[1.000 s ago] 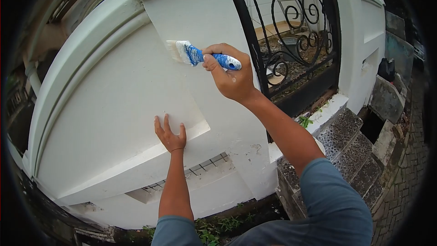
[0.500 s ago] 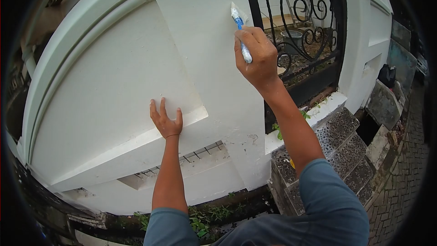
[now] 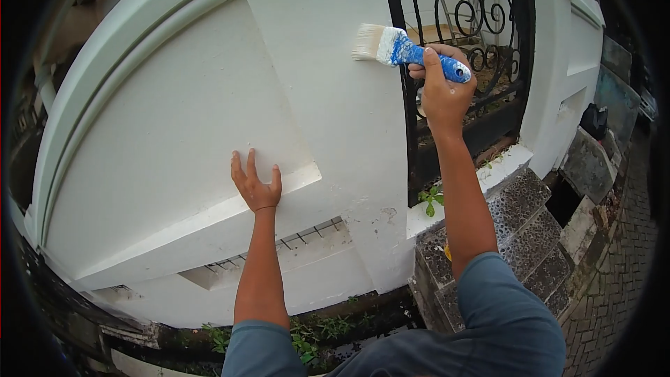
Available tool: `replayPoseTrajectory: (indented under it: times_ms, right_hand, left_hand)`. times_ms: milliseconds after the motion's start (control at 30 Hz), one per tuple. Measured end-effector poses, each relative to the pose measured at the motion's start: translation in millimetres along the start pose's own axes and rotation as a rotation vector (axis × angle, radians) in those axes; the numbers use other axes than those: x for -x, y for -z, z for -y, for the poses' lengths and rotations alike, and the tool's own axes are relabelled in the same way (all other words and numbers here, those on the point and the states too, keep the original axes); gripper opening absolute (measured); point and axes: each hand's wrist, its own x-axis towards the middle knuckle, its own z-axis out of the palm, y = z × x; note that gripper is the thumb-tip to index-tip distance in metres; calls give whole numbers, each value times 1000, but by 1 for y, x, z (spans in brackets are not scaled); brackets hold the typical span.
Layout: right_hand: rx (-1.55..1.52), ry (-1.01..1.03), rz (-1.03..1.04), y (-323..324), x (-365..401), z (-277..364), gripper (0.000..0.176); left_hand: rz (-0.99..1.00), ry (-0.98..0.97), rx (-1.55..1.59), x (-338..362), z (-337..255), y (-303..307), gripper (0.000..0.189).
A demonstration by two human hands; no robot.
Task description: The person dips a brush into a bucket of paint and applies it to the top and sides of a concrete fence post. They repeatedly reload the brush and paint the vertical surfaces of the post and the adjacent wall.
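My right hand is closed round the blue handle of a paintbrush. White paint is smeared over the brush's handle and ferrule, and its pale bristles point left, right at the face of the white wall pillar. The black iron gate stands behind the handle and my fingers. Lower left, my left hand rests with spread fingers against the recessed white wall panel, just above its ledge. It holds nothing.
Pebbled stone steps lie below the gate at the right, with a small green plant at the gate's foot. A brick-paved path runs along the far right. Weeds grow in the ditch under the wall.
My right hand has moved right and slightly down, and the brush has turned from upright and edge-on to nearly sideways with its broad side showing. My left hand stays in place.
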Motion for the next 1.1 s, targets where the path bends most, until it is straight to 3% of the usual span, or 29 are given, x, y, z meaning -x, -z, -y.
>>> replayPoseTrajectory:
  times_ms: [100, 200, 267, 333, 433, 533, 567, 667, 767, 900, 1000, 1100]
  right_hand:
    - [431, 538, -73, 9, -7, -5, 4]
    - [572, 758, 84, -12, 5, 0, 10]
    - [741, 724, 326, -31, 35, 3, 16]
    - [711, 723, 508, -46, 63, 1, 21]
    - [355, 706, 587, -50, 74, 11, 16]
    - [-214, 128, 431, -48, 57, 9, 6]
    - [-317, -63, 375, -45, 46, 5, 12]
    - [-360, -246, 206, -28, 17, -18, 14]
    - [-69, -121, 154, 0, 5, -7, 11]
    - [467, 600, 2, 16, -7, 3, 10]
    - [515, 702, 201, -3, 11, 3, 12]
    - [194, 564, 514, -10, 50, 15, 13]
  left_hand:
    - [6, 3, 2, 2, 0, 2, 62]
    - [11, 7, 4, 2, -1, 2, 62]
    - [12, 2, -1, 2, -1, 2, 63]
    - [1, 0, -13, 2, -2, 2, 63]
    - [8, -4, -7, 2, -3, 4, 62]
    - [18, 11, 0, 2, -2, 2, 62]
    - [17, 11, 1, 2, -2, 3, 62]
    - [17, 6, 7, 3, -4, 4, 61]
    - [-4, -1, 1, 1, -2, 2, 61]
    - [-8, -13, -9, 1, 0, 2, 61]
    - [-4, -15, 14, -1, -4, 4, 60]
    - [2, -9, 12, 4, -3, 9, 59]
